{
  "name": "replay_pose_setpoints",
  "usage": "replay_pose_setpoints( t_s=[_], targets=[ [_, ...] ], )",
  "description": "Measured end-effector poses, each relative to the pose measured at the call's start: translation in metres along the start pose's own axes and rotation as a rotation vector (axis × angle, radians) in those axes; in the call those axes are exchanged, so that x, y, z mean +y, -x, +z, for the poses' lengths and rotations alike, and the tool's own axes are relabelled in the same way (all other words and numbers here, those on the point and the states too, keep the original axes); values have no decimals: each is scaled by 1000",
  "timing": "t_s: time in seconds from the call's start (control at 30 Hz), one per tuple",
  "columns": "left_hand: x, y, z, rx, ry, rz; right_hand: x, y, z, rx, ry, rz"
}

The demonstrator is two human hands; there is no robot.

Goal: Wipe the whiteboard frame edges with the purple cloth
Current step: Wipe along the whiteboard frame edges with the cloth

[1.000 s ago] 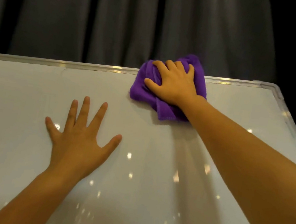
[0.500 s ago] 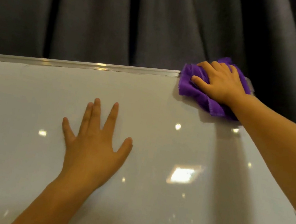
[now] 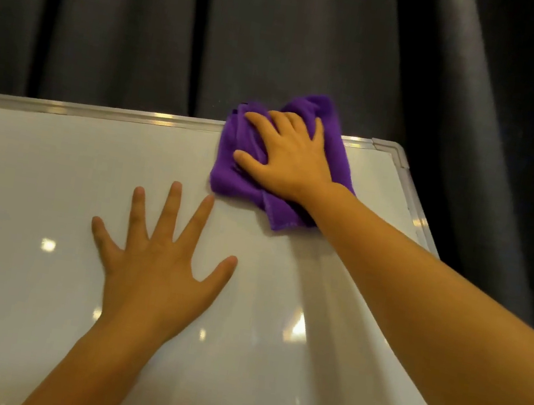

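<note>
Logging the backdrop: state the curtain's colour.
Dark grey curtain, plain and unpatterned, seen clearly in the head view.

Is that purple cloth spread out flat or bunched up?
Bunched up. The cloth shows folds and humps under the right hand, and part of it rises above the frame.
</note>
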State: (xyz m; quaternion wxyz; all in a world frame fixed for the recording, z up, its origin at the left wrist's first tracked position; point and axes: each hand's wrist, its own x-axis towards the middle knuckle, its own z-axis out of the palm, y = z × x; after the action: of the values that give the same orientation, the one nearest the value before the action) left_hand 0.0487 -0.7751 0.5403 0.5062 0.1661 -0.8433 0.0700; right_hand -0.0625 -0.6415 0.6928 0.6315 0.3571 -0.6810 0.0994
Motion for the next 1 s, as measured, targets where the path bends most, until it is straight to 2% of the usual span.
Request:
replay_pose_setpoints(
  t_s=[0.1, 0.17, 0.53, 0.67, 0.9, 1.0],
  targets=[
    [0, 0, 0, -12, 4, -4, 13, -8, -7, -52, -19, -119],
    [2, 1, 0, -26, -3, 0, 34, -9, -13, -71, -5, -101],
    [1, 7, 8, -85, -13, -10, 135, 27, -13, -113, 152, 378],
    [-3, 10, 8, -78, -19, -27, 138, 33, -7, -93, 50, 613],
    [-16, 14, 3, -37, -34, -48, 111, 59, -7, -44, -52, 756],
    [-19, 16, 1, -39, -18, -40, 92, 86, -14, -78, -8, 786]
  ],
)
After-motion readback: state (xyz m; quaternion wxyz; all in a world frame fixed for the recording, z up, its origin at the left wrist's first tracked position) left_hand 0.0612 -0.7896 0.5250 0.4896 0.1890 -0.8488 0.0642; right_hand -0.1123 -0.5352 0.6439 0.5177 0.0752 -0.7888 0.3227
